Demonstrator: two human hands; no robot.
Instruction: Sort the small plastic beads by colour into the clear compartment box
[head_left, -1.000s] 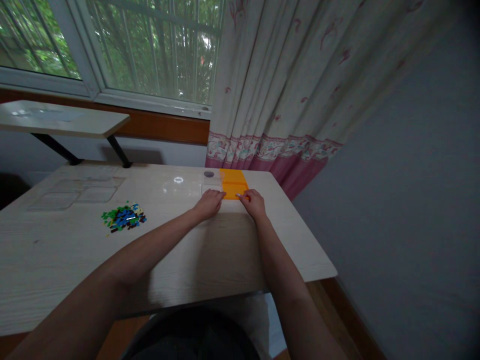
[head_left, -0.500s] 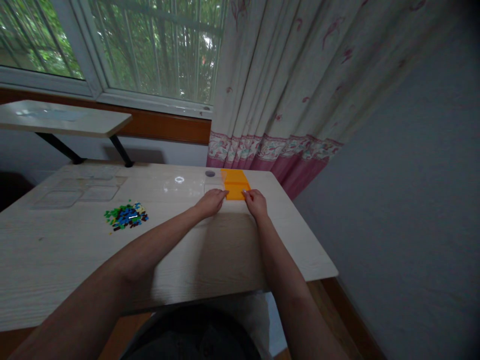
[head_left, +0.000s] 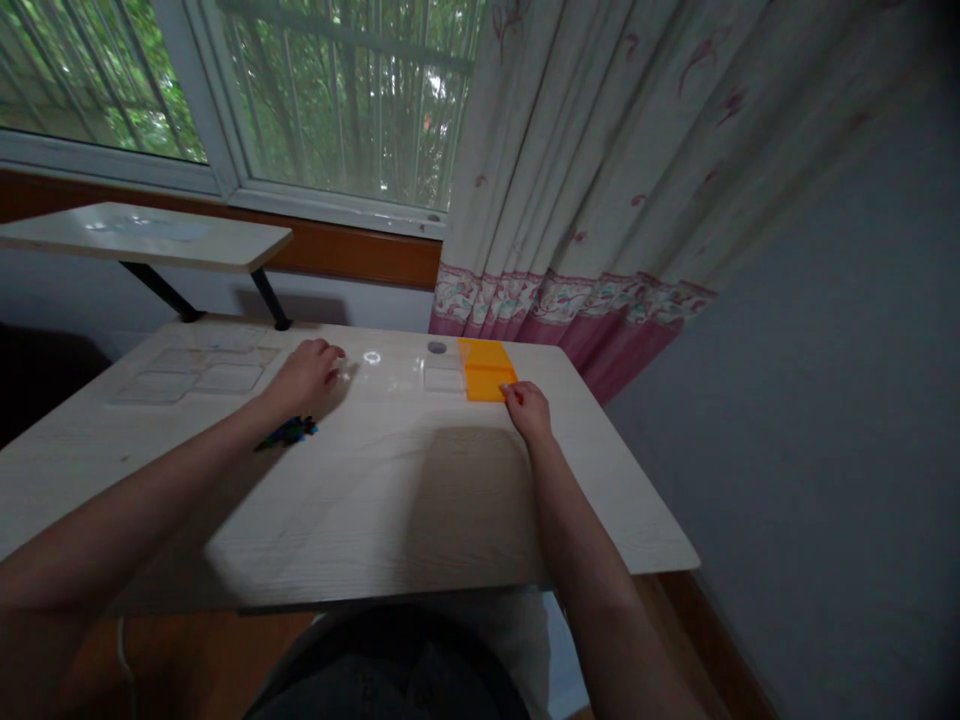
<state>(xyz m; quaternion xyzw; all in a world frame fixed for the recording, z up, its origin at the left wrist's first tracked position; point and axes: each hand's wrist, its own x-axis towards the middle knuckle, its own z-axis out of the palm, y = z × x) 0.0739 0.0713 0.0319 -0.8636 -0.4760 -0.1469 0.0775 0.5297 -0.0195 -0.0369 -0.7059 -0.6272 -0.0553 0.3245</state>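
My right hand [head_left: 528, 410] has thumb and fingers closed on the near right corner of an orange plastic box [head_left: 486, 372], which lies opened flat on the table. Off to the left, my left hand [head_left: 306, 374] hovers over the tabletop with loosely curved fingers apart and nothing visible in them. Just below that hand is a pile of small colourful toy bricks [head_left: 294, 432], mostly covered by the wrist and forearm. Against the orange box's left side sits a clear plastic box [head_left: 444, 378].
Several shallow clear trays [head_left: 157, 385] lie at the table's back left. A raised white shelf [head_left: 225, 250] on black legs stands behind them. A grey round spot [head_left: 436, 348] is near the back edge. Curtain [head_left: 555, 290] and wall border the right side.
My left hand has left the orange box and moved far left, above the bricks, hiding most of them. The right hand stays at the box's corner. The view has shifted slightly left.
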